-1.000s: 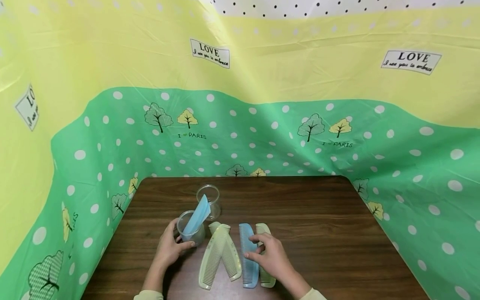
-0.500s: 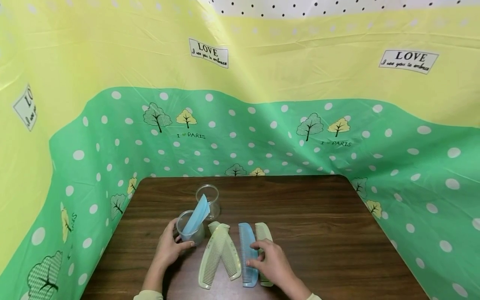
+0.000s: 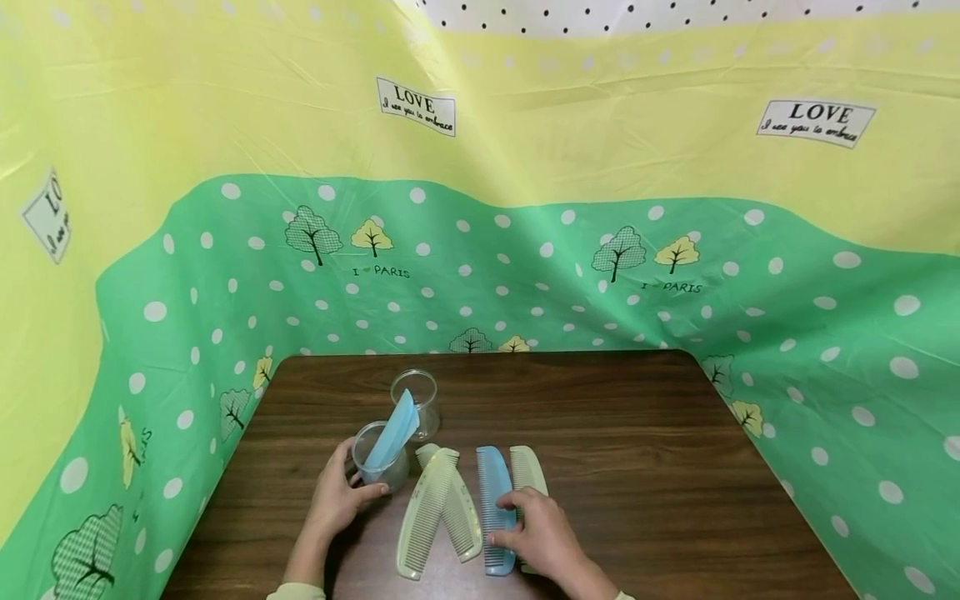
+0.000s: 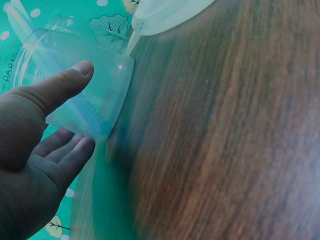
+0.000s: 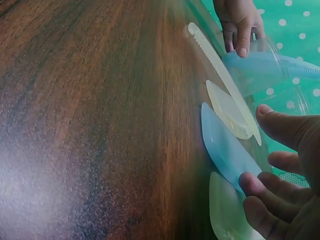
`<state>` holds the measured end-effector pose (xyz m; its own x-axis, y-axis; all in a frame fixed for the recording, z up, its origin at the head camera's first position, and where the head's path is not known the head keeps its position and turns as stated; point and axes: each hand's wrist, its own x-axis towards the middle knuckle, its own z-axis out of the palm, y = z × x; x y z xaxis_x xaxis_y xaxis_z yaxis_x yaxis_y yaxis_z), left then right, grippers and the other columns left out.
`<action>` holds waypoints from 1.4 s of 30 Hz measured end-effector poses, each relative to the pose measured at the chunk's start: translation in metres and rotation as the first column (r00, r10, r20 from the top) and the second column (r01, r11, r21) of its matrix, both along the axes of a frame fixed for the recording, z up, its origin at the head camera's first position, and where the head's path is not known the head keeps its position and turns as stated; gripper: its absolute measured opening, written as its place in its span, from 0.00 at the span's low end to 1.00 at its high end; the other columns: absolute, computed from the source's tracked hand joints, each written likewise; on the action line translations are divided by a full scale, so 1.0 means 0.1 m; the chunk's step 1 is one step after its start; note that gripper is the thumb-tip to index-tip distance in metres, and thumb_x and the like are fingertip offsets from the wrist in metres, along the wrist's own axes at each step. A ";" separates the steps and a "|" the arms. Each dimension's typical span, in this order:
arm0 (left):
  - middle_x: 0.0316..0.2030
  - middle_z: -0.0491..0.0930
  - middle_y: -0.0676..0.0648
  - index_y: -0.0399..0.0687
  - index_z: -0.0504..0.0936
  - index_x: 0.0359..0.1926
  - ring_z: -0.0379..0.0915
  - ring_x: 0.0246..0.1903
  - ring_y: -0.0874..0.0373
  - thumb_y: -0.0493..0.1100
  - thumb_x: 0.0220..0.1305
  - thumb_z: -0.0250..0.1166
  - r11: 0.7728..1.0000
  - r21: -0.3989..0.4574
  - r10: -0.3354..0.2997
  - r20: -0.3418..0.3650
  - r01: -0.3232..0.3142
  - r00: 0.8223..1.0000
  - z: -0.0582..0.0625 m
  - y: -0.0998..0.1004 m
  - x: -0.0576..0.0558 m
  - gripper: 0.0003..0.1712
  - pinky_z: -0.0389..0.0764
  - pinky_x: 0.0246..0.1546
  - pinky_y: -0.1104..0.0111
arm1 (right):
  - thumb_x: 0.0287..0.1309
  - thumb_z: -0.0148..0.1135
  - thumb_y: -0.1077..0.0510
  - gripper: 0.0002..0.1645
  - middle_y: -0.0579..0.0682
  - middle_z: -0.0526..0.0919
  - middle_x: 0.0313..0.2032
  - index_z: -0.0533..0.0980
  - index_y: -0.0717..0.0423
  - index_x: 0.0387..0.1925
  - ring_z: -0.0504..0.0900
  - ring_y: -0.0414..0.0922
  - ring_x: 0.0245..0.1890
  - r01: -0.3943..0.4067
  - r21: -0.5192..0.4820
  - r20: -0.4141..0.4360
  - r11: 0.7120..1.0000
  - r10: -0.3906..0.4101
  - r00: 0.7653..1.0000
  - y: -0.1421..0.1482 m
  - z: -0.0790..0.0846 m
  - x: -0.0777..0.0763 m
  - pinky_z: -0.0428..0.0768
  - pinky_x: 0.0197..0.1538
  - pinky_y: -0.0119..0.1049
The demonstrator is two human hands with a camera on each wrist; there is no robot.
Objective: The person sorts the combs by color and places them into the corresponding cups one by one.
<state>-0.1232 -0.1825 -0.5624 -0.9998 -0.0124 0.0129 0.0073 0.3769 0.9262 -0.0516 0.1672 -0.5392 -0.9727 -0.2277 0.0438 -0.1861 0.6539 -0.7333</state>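
Note:
My left hand (image 3: 341, 492) holds a clear cup (image 4: 112, 65), thumb on the near side and fingers beneath on the other. A blue comb (image 3: 393, 433) leans inside, sticking out past the rim. On the right, my right hand (image 3: 542, 529) is over another blue comb (image 3: 492, 475) lying on the table. In the right wrist view its fingertips (image 5: 248, 181) are right at that comb's edge, while the thumb stands apart. Partly under this hand lies a pale green comb (image 3: 527, 467). Between the hands, a pale green comb (image 3: 423, 525) lies crossed over another pale comb (image 3: 463, 525).
A second clear cup (image 3: 427, 421) stands just behind the held one. The dark wooden table (image 3: 660, 467) extends to the right and back. A green and yellow printed curtain (image 3: 525, 250) surrounds its back and sides.
My right hand has come down a little towards the near end of the blue comb on the table. The left hand and its cup have stayed put.

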 end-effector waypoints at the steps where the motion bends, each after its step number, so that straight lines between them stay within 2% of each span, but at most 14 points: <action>1: 0.69 0.68 0.34 0.39 0.64 0.72 0.64 0.71 0.35 0.34 0.44 0.84 1.000 0.000 0.000 0.001 0.000 1.000 0.00 0.00 0.00 0.56 0.79 0.66 0.53 | 0.44 0.84 0.47 0.30 0.53 0.85 0.45 0.85 0.57 0.47 0.78 0.33 0.27 0.000 0.018 -0.004 1.000 0.000 1.000 0.00 0.00 0.00 0.80 0.27 0.26; 7: 0.69 0.68 0.33 0.38 0.63 0.73 0.63 0.71 0.34 0.34 0.45 0.84 1.000 0.006 -0.006 0.009 0.006 1.000 0.01 0.00 0.00 0.56 0.79 0.67 0.52 | 0.43 0.83 0.42 0.32 0.50 0.86 0.45 0.85 0.54 0.47 0.85 0.46 0.42 0.012 0.138 -0.016 0.990 -0.010 1.000 -0.02 0.01 0.01 0.88 0.40 0.39; 18: 0.69 0.68 0.34 0.39 0.64 0.73 0.64 0.71 0.35 0.34 0.45 0.84 1.000 0.008 -0.002 0.013 0.002 1.000 0.02 0.00 0.01 0.55 0.79 0.67 0.54 | 0.41 0.82 0.37 0.33 0.50 0.85 0.47 0.85 0.52 0.45 0.85 0.47 0.40 0.020 0.287 -0.052 0.958 -0.005 0.999 -0.09 0.01 0.03 0.88 0.38 0.44; 26: 0.69 0.68 0.34 0.39 0.64 0.73 0.65 0.71 0.35 0.34 0.45 0.84 1.000 0.003 -0.002 0.011 0.002 1.000 0.02 0.00 0.01 0.55 0.79 0.67 0.53 | 0.38 0.82 0.33 0.40 0.49 0.82 0.42 0.84 0.54 0.48 0.84 0.48 0.31 0.034 0.405 -0.124 0.914 0.018 0.992 -0.20 -0.01 0.10 0.86 0.26 0.41; 30: 0.69 0.68 0.34 0.39 0.64 0.73 0.64 0.71 0.35 0.34 0.45 0.84 1.000 0.002 -0.004 0.012 0.004 1.000 0.01 0.00 0.00 0.55 0.79 0.67 0.53 | 0.37 0.83 0.35 0.40 0.48 0.80 0.40 0.84 0.55 0.48 0.83 0.48 0.27 0.043 0.418 -0.150 0.908 0.022 0.988 -0.24 -0.03 0.12 0.84 0.23 0.40; 35: 0.69 0.68 0.34 0.39 0.64 0.73 0.64 0.71 0.35 0.33 0.45 0.84 1.000 0.002 0.000 0.010 0.000 1.000 0.00 0.00 0.00 0.56 0.79 0.67 0.54 | 0.36 0.85 0.38 0.37 0.48 0.78 0.39 0.84 0.55 0.46 0.81 0.46 0.26 0.063 0.397 -0.159 0.916 0.001 0.987 -0.27 -0.02 0.13 0.82 0.21 0.39; 42: 0.69 0.68 0.34 0.39 0.64 0.72 0.64 0.71 0.35 0.33 0.45 0.84 1.000 0.008 -0.002 0.011 0.002 1.000 -0.01 0.00 0.00 0.55 0.79 0.67 0.54 | 0.37 0.86 0.44 0.36 0.52 0.77 0.44 0.82 0.56 0.47 0.80 0.46 0.29 0.059 0.346 -0.082 0.936 -0.033 0.996 -0.30 -0.02 0.12 0.83 0.27 0.42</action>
